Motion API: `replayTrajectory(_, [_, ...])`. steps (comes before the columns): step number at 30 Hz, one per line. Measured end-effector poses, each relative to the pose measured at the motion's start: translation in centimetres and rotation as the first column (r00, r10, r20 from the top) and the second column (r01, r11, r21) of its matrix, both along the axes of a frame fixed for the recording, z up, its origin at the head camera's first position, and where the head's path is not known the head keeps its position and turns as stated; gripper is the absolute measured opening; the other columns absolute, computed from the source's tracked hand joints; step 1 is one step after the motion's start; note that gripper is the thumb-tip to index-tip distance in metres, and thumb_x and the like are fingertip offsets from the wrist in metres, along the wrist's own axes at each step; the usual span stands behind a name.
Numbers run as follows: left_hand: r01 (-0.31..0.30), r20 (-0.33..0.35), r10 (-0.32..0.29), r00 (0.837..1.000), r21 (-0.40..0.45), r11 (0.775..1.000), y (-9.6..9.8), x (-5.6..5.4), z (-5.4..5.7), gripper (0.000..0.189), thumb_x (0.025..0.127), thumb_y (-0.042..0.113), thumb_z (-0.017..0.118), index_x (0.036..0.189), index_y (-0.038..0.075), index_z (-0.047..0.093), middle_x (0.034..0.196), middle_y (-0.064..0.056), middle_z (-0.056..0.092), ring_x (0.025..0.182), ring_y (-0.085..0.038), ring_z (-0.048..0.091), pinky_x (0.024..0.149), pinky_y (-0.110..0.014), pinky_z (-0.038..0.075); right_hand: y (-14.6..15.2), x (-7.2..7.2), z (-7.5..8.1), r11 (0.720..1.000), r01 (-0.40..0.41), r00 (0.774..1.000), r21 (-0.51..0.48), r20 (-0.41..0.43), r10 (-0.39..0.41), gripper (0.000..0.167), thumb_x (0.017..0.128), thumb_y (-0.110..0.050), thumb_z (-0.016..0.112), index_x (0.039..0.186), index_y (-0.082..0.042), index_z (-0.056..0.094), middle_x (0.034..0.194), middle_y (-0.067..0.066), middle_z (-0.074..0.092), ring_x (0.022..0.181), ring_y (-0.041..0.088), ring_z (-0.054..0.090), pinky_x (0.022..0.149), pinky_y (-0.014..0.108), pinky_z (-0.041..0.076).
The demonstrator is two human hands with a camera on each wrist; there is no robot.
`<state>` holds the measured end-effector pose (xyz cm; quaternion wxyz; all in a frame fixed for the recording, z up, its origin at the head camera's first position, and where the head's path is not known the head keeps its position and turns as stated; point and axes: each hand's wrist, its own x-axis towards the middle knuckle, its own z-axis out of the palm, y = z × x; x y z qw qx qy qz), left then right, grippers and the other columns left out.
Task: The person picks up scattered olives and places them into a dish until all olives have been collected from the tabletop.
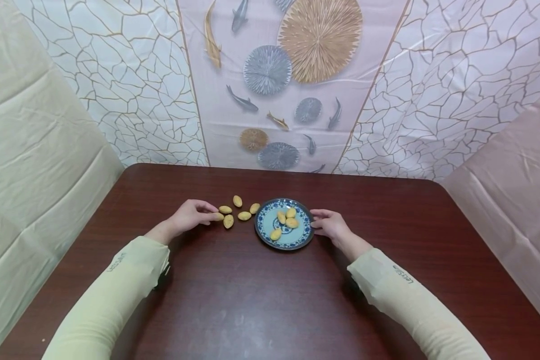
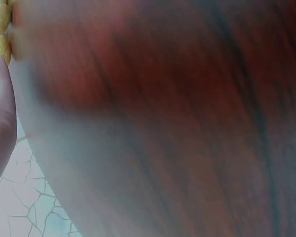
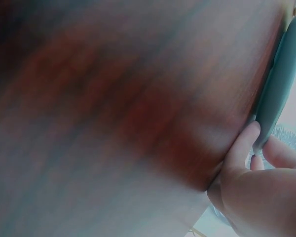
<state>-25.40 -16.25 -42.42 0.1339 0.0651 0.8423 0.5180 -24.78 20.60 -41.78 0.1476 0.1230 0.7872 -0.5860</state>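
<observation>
My left hand (image 1: 191, 216) pinches a yellow oval nut-like piece (image 1: 219, 216) between thumb and fingers, low over the table. Right beside it lie more of these yellow pieces (image 1: 228, 221), several in a loose group left of the plate. In the left wrist view, yellow pieces (image 2: 1, 22) show at the fingertips, and most of the hand is cut off. A round plate (image 1: 265, 235) with a blue floral rim stands on the table, several yellow pieces (image 1: 292, 223) on it. My right hand (image 1: 333, 227) grips its right edge, thumb and fingers on either side of the rim (image 3: 276, 94).
The dark reddish-brown table (image 1: 252, 300) reaches back to a patterned cloth wall (image 1: 270, 120). Pale fabric hangs along the left side (image 1: 36, 150) and the right side (image 1: 513, 170).
</observation>
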Motion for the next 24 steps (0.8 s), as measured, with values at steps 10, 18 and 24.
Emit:
replayTrajectory(10, [-0.041,-0.002,0.041,0.999,0.07,0.997,0.9,-0.4,0.2,0.035,0.084,0.014,0.07,0.11,-0.008,0.063,0.106,-0.013,0.066,0.079,-0.01,0.064,0.075,-0.025,0.056,-0.1,0.0,-0.1,1.0,0.001,1.0,-0.015,-0.007,-0.001,0.048,0.087,0.006,0.055,0.134,0.0,0.048,0.113,0.012,0.058,0.083,0.007,0.057,0.072,0.022,0.055])
replayTrajectory(18, [-0.047,0.019,0.045,0.999,0.148,0.988,2.2,-0.7,0.8,0.036,0.083,0.016,0.071,0.11,-0.006,0.063,0.103,-0.008,0.067,0.08,-0.014,0.067,0.077,-0.028,0.056,0.0,0.0,-0.2,0.999,0.006,1.0,-0.051,-0.011,-0.006,0.048,0.086,0.008,0.054,0.134,0.002,0.048,0.096,0.003,0.058,0.077,0.004,0.057,0.067,0.02,0.053])
replayTrajectory(24, [-0.03,0.021,0.027,0.999,0.138,0.99,3.3,-0.8,1.3,0.035,0.084,0.018,0.07,0.111,-0.004,0.064,0.106,-0.01,0.067,0.078,-0.012,0.066,0.076,-0.027,0.056,0.1,0.1,-0.1,0.998,0.005,1.0,-0.061,-0.017,-0.006,0.048,0.086,0.008,0.054,0.134,0.004,0.047,0.092,0.002,0.058,0.075,0.004,0.057,0.068,0.02,0.054])
